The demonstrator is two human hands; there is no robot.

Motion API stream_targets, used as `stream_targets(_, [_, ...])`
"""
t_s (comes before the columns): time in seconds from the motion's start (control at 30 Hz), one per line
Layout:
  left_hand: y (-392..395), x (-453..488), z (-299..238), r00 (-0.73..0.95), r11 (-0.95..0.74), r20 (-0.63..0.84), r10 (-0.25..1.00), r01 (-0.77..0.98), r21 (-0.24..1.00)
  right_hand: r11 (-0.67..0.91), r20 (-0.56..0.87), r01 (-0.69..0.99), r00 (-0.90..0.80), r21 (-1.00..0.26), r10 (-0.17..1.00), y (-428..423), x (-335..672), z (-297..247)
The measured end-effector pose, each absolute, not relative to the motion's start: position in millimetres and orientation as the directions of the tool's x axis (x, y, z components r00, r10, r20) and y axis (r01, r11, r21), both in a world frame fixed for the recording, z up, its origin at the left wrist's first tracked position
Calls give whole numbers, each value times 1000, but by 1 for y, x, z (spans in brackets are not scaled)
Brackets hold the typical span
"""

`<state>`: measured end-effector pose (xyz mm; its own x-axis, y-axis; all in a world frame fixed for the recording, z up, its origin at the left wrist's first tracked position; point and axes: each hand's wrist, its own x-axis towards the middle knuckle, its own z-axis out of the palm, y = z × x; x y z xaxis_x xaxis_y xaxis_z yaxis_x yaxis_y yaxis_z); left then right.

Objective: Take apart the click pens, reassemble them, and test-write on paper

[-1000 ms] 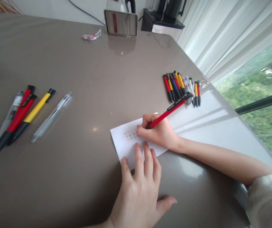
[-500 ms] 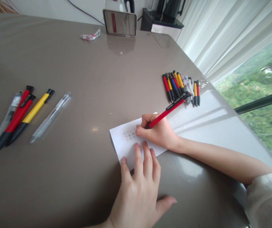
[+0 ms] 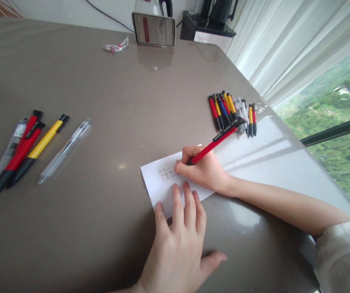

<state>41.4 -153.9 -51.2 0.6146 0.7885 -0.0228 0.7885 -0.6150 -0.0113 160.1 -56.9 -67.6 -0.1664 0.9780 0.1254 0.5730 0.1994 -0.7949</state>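
Observation:
A red and black pen is gripped between the thumb and fingers of my right hand, its top end leaning up to the right. That hand rests on a white sheet of paper bearing several short rows of small handwritten characters; the pen's tip is hidden behind my thumb. Fingers spread, my left hand lies with its fingertips on the paper's near part, and its thumb sticks out to the right over the table.
Several pens lie at the left: red-black, yellow-black and clear. A pile of pens lies beyond my right hand. At the back of the table are a propped phone and a crumpled wrapper.
Both hands and the paper keep nearly the same place. The pen in my right hand has barely shifted, and the whole view has slid very slightly.

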Motion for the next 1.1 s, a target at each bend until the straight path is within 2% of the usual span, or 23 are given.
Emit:
stream_targets(0.4, [-155, 41, -52, 619, -620, -16, 785, 785, -22, 137, 85, 541, -120, -830, 989, -57, 160, -67])
stream_targets(1.1, [-154, 42, -51, 616, -616, -26, 787, 787, -18, 175, 106, 552, -155, -815, 982, -57, 161, -67])
